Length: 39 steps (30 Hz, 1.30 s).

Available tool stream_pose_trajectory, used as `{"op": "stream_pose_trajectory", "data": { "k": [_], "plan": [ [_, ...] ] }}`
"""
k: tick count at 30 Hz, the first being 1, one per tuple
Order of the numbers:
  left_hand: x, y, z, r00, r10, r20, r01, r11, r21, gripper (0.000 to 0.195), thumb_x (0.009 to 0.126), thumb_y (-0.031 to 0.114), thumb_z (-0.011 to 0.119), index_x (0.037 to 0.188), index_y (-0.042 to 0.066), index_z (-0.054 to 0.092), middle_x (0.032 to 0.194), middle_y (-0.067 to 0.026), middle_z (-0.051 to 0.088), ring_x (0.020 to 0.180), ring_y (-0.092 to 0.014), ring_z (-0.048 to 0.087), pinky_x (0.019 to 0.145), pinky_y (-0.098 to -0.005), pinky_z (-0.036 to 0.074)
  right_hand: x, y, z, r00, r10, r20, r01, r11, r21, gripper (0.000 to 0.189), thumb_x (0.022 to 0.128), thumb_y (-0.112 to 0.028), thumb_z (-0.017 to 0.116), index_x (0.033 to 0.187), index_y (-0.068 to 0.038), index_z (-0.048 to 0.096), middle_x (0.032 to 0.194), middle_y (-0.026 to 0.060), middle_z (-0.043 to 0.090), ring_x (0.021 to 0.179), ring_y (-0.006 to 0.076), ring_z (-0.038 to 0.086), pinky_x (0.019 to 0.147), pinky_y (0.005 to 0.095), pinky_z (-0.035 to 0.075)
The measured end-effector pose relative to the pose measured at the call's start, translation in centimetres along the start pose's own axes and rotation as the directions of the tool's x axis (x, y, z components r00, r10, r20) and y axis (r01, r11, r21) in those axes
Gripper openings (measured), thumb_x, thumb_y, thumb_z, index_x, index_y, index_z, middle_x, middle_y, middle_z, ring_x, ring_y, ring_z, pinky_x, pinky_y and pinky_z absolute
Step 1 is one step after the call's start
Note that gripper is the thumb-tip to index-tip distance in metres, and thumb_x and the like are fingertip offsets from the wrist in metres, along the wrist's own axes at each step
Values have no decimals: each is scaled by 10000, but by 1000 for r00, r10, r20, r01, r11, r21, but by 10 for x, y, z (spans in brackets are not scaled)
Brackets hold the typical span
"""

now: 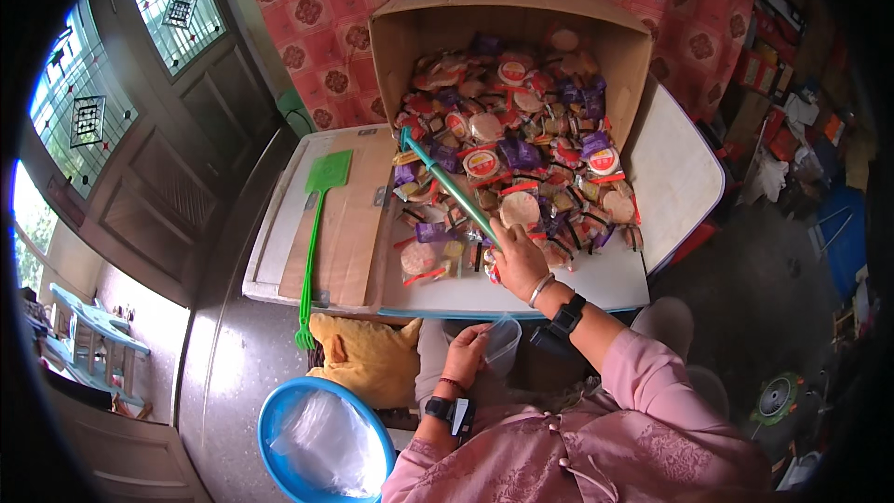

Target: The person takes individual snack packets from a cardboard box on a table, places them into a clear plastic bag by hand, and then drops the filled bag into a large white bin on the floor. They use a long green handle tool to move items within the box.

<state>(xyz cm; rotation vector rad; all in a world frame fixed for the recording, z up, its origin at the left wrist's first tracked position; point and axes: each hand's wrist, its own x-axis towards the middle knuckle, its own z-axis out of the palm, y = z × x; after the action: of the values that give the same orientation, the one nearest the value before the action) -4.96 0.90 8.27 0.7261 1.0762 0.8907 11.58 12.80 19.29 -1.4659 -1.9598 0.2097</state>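
My right hand (520, 264) grips a green metallic rod (457, 190) with a turquoise hooked tip. The rod slants over a heap of individually wrapped snacks (517, 154), its tip at the heap's left side. A small red-and-white packet (493, 271) is right beside my right fingers; I cannot tell if they touch it. Below the table edge, my left hand (466, 358) pinches a clear plastic bag (504, 348) over my lap. The snacks spill from a cardboard box (513, 0) lying on its side, onto the white tabletop (447, 299). Among them are round pink wafers and purple packets.
A green fly swatter (318, 216) lies on a brown board (349, 244) at left, its handle overhanging the edge. A blue basin (272, 443) with clear plastic bags (335, 443) stands lower left, near a yellow cushion (367, 360). A small fan (777, 398) is at right.
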Motion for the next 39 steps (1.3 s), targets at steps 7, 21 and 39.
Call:
{"op": "stream_pose_trajectory", "data": {
  "k": [7,21,39],
  "plan": [
    [-1,-3,-1,1000,-2,-29,3,999,33,206,972,188,566,1124,74,646,641,43,529,455,-57,435,431,-221,407,-41,15,-29,994,-110,-13,106,978,-177,605,786,-18,630,1364,-59,458,1087,168,563,979,384,569,823,440,488],
    [3,1,0,1000,4,-1,-4,998,63,210,967,192,572,1131,88,652,617,47,493,457,-59,417,439,-222,392,-28,0,-19,992,-119,-46,114,988,-106,563,801,-44,637,1333,-67,456,992,156,540,877,356,606,713,438,511],
    [3,-2,-1,1000,6,-12,-5,999,38,194,960,186,585,1100,86,674,690,56,547,501,-43,418,446,-191,356,-105,44,-76,998,-8,59,27,942,-335,572,815,-16,593,1362,-67,433,1033,144,570,849,339,624,682,403,548]
  ]
}}
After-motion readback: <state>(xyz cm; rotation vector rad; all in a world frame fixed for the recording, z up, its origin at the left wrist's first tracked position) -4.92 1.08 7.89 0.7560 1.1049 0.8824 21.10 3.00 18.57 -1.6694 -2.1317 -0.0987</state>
